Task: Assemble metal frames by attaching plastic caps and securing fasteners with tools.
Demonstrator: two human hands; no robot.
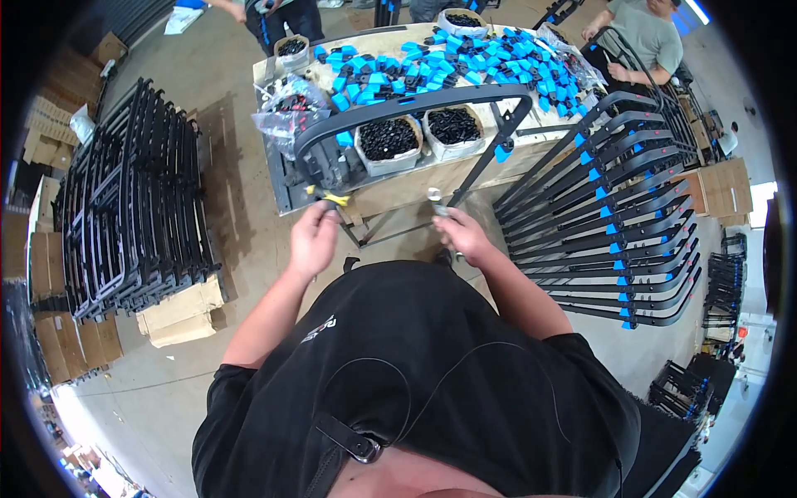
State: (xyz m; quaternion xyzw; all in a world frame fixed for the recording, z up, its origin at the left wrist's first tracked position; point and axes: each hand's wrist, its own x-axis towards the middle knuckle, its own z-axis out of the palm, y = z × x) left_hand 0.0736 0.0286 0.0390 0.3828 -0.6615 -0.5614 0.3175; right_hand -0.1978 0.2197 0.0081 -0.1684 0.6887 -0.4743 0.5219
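Note:
My right hand (465, 236) is closed around a metal hand tool (436, 200) with a shiny, rounded head pointing toward the table. My left hand (315, 241) has its fingers curled in a pinch; what they hold, if anything, I cannot make out. Just beyond its fingertips is a yellow-and-black object (334, 198) at the table's near edge. A black bent tube frame (407, 106) arches over the front of the table (398, 184), its right leg slanting down beside my right hand. A small blue piece (502, 153) sits on that leg.
Blue-and-black parts (457, 62) are heaped on the table behind two boxes of small black pieces (388, 139) (453, 126). Black frames with blue pieces (610, 224) lean in a row at right; more frames (137, 199) stack at left. A co-worker (643, 46) stands far right.

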